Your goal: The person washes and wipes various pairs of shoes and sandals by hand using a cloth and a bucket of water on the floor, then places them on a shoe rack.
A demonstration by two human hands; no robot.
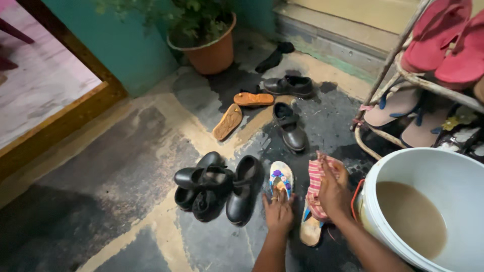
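Kneeling-height view onto a wet, patchy floor (126, 166) strewn with footwear. Pressing flat with the left hand (278, 211), fingers stretched out and closed on nothing, on the heel end of a flowered sandal (281, 176) lying sole-down just right of a black shoe (243, 189). Gripping a bunched striped cloth (316, 184) in the right hand (333, 194), fingers curled tight around it, and holding it down on the front of a second sandal (310, 229), only its tan heel end showing below the cloth. Both sandals side by side, close to the white bucket (403, 166) of murky water (411, 216) at the right. By the look of it, mid-wipe on the second sandal, with the flowered one merely steadied. For any further rubbing: firm pressure through the cloth, a steady hold on the sandal against sliding on the wet floor, and care near the bucket's rim. Farther off: a heap of black shoes (204, 184), two tan sandals (228, 121), a potted plant (212, 50), and a metal shoe rack (398, 70) carrying pink sandals (443, 40).
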